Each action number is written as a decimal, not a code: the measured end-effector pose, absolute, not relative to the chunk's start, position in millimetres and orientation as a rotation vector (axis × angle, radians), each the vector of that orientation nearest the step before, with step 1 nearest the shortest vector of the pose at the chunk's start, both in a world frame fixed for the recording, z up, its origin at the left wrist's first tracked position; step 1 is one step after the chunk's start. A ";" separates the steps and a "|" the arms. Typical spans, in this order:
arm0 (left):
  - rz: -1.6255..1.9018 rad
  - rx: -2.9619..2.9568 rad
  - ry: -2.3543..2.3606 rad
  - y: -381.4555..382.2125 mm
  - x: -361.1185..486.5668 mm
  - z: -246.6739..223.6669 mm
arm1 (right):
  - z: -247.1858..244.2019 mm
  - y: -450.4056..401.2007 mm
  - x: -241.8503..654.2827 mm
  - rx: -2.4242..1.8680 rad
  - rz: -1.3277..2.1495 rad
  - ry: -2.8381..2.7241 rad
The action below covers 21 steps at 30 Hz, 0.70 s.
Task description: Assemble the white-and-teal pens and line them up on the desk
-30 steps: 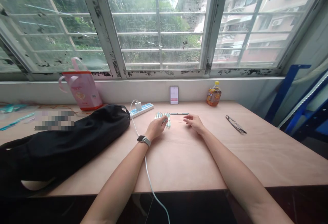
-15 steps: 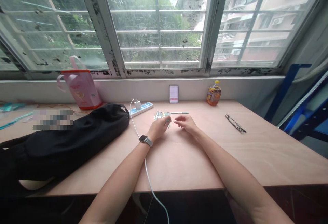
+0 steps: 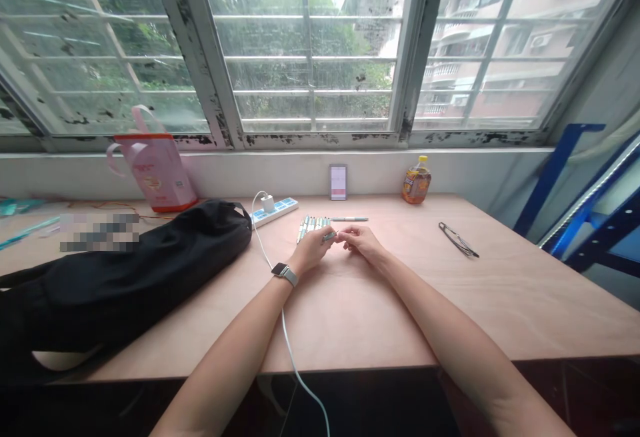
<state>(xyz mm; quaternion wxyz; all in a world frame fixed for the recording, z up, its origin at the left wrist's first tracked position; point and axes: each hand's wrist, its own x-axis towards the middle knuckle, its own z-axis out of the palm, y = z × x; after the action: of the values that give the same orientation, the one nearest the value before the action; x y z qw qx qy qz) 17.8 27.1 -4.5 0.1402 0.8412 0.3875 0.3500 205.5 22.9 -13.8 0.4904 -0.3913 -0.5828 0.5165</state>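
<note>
My left hand (image 3: 313,245), with a watch (image 3: 284,272) on its wrist, is closed around a pale blue-green pen (image 3: 329,236) that points to the right. At that pen's right end, the fingertips of my right hand (image 3: 365,240) are pinched together. Whether a small separate part sits between them is too fine to see. Behind my left hand several similar pens (image 3: 311,224) lie side by side in a row, partly hidden by the hand. One more pen (image 3: 350,219) lies crosswise to the right of the row.
A phone (image 3: 339,182) leans against the wall. To its left are a power strip (image 3: 275,210) with a charger, a black bag (image 3: 150,277) and a pink jug (image 3: 157,174). On the right stand a drink bottle (image 3: 417,181) and folded glasses (image 3: 457,240). A white cable (image 3: 290,347) crosses the front edge.
My right hand has moved slightly left, and its fingertips have closed at the end of the pen. The left hand stays almost in place. The view has shifted slightly.
</note>
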 end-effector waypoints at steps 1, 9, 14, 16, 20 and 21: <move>1.022 2.431 1.119 26.0 19.2 -4.3 | -13.2 22.2 206.4 -0.954 1.258 -1.408; 1.000 2.553 1.171 19.8 26.0 -0.1 | -6.9 21.5 211.8 -0.980 1.188 -1.446; 0.934 2.596 1.276 21.9 23.2 0.4 | -7.9 28.9 216.3 -1.034 1.108 -1.357; 0.888 2.612 1.321 23.1 22.6 -0.4 | -8.0 30.7 218.7 -1.044 1.092 -1.352; 0.800 2.638 1.376 23.9 22.6 -1.8 | -7.8 30.7 220.0 -1.035 1.072 -1.379; 0.786 2.640 1.386 23.8 22.8 -1.9 | -7.9 30.0 219.4 -1.035 1.064 -1.396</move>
<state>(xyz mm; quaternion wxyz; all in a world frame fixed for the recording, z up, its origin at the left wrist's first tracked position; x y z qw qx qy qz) 22.8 23.8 -1.9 0.0288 0.8557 0.4494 0.2549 219.4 30.0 -7.9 0.5244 -0.4324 -0.5834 0.4447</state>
